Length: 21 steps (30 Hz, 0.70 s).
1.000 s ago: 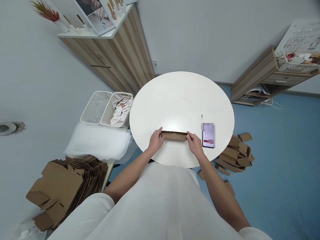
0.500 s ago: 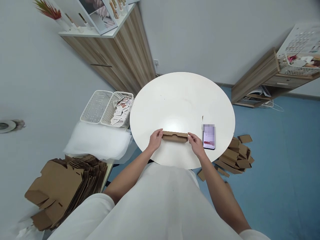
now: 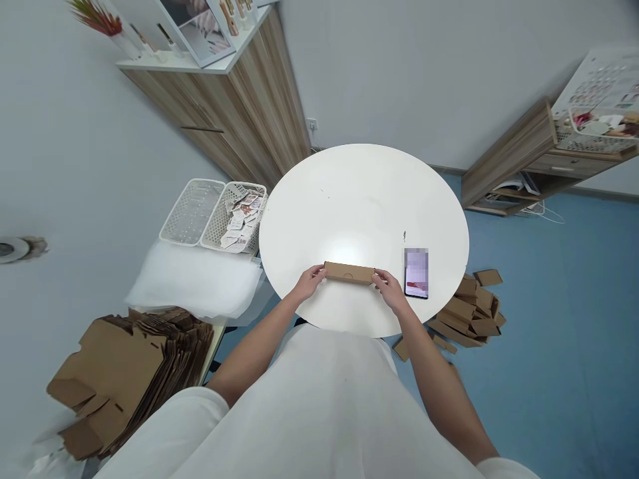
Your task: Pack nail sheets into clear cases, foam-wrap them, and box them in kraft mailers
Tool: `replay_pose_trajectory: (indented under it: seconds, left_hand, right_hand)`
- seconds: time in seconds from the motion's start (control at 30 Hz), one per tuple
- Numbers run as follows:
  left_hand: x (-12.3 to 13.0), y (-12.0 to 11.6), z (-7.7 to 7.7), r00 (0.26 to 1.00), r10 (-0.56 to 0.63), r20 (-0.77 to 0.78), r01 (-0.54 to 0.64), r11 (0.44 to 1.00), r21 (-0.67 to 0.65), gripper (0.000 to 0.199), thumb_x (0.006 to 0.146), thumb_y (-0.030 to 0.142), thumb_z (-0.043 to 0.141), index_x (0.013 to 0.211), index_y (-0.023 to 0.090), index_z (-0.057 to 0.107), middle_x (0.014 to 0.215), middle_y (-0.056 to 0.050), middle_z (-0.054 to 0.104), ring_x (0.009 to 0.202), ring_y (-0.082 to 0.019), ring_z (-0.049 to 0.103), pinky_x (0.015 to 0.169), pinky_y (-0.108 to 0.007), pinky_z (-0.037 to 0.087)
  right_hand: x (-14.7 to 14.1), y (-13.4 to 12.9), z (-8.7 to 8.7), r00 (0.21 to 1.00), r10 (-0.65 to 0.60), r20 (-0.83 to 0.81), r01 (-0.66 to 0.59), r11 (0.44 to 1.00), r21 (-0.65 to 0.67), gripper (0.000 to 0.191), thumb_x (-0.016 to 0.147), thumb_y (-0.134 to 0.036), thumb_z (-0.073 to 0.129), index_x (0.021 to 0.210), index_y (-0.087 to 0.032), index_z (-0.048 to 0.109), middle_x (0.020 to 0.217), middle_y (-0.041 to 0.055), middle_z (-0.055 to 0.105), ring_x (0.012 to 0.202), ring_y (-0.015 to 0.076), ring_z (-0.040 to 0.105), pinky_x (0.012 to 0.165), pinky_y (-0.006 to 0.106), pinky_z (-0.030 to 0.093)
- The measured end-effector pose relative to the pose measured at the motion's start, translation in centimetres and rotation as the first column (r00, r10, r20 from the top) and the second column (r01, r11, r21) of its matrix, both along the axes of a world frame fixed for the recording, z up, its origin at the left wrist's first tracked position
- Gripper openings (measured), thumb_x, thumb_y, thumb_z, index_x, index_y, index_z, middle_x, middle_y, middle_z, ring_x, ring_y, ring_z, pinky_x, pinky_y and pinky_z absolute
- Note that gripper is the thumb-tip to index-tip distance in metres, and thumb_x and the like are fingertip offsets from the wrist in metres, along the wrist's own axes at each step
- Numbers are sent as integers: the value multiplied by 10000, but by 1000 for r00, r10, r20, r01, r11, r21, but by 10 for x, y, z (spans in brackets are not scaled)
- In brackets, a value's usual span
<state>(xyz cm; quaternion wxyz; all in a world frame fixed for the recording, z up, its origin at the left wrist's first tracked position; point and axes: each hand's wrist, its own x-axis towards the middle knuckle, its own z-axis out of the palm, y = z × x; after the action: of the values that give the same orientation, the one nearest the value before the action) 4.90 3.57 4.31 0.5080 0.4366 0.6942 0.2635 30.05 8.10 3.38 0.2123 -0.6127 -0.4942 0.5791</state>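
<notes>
A small, long brown cardboard box (image 3: 349, 273) lies near the front edge of the round white table (image 3: 364, 199), its lid down over the front. My left hand (image 3: 309, 281) grips the box's left end between thumb and fingers. At the right end, my right hand (image 3: 388, 287) holds the box the same way. Just right of that hand a phone (image 3: 416, 274) with a lit, partly blurred screen lies on the table. A tiny dark item (image 3: 404, 235) sits above the phone.
Left of the table are a basket of small packets (image 3: 234, 219), a basket of clear items (image 3: 192, 213), white foam sheets (image 3: 194, 279) and a stack of flat cardboard (image 3: 120, 379). Folded boxes (image 3: 469, 309) are piled on the floor at right. Wooden cabinets (image 3: 249, 100) stand behind.
The box's lid has swung down and closed the gap that showed along its front. Both hands have shifted slightly at the ends, still gripping it.
</notes>
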Motion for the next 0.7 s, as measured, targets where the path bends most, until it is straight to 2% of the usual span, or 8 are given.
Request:
replay_pose_trajectory:
  seconds: [0.17, 0.3, 0.4, 0.5, 0.6, 0.7]
  left_hand:
    - [3, -2, 0, 999, -32, 10, 32, 999, 31, 471, 828, 509, 342, 1150, 202, 495, 1075, -65, 580, 879, -184, 559, 723, -294, 439]
    - [4, -11, 0, 999, -43, 30, 41, 997, 61, 458, 834, 463, 362, 1197, 201, 458, 1104, -69, 567, 897, -178, 563, 757, -298, 442]
    - [3, -25, -5, 998, -47, 43, 43, 996, 82, 427, 823, 382, 412, 1211, 208, 446, 1155, -67, 543, 917, -166, 559, 781, -288, 446]
    - [3, -45, -15, 999, -52, -14, 53, 996, 73, 418, 789, 304, 469, 1196, 208, 462, 1165, -63, 545, 941, -171, 552, 797, -296, 448]
    - [5, -64, -24, 988, -99, -121, 106, 993, 56, 442, 740, 242, 522, 1178, 199, 482, 1112, -62, 578, 980, -188, 538, 829, -324, 437]
    - [6, -73, -29, 968, -169, -185, 180, 983, 41, 497, 701, 184, 535, 1193, 205, 468, 1096, -56, 577, 980, -189, 530, 813, -325, 442]
  right_hand:
    - [0, 1, 2, 1000, 15, -18, -14, 998, 67, 479, 723, -488, 494, 1124, -226, 525, 1026, 50, 576, 780, 172, 577, 707, 333, 428]
    - [1, -11, 0, 998, 60, -20, -56, 988, 141, 447, 752, -436, 472, 1147, -229, 505, 1060, 59, 559, 746, 157, 575, 696, 337, 449]
    - [3, -31, -9, 996, 85, -23, -78, 972, 223, 424, 756, -364, 476, 1159, -230, 479, 1103, 74, 533, 756, 157, 575, 708, 345, 465]
    - [4, -58, -20, 996, 86, -28, -75, 956, 284, 435, 737, -281, 492, 1167, -225, 455, 1143, 85, 512, 836, 174, 581, 768, 356, 467]
    - [6, -84, -27, 996, 93, -3, -88, 955, 282, 447, 727, -228, 481, 1173, -227, 447, 1160, 72, 518, 960, 192, 561, 863, 374, 436]
    - [6, -100, -30, 996, 90, 27, -94, 958, 271, 462, 724, -209, 474, 1184, -233, 446, 1177, 54, 528, 1079, 197, 504, 941, 382, 387]
